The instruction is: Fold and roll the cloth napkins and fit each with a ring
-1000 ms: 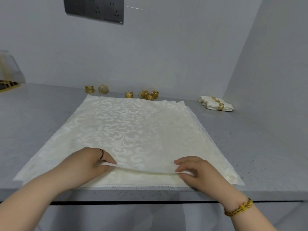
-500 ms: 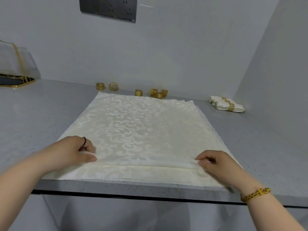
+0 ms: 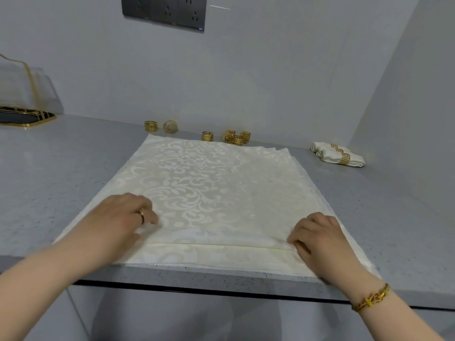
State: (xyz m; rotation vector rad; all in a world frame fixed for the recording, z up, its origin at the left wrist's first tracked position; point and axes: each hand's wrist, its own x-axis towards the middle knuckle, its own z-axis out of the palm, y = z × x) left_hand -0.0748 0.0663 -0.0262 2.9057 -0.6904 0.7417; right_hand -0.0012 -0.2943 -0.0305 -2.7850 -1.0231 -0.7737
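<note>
Cream napkin (image 3: 216, 188) flat on a grey worktop (image 3: 73, 168), its near edge turned into a narrow fold.
The left hand (image 3: 123, 217) and right hand (image 3: 317, 237) each pinch that fold's ends; uneven pull could skew it, or drag the stacked napkins (image 3: 296, 166) underneath off the edge.

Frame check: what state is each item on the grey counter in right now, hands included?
Cream damask cloth napkin: spread flat, near edge folded over into a narrow strip.
Left hand: pinches the fold's left end.
Right hand: pinches the fold's right end.
Gold metal napkin rings: loose at the back, unfitted.
Rolled cream napkin: finished, ringed, lying at right.
</note>
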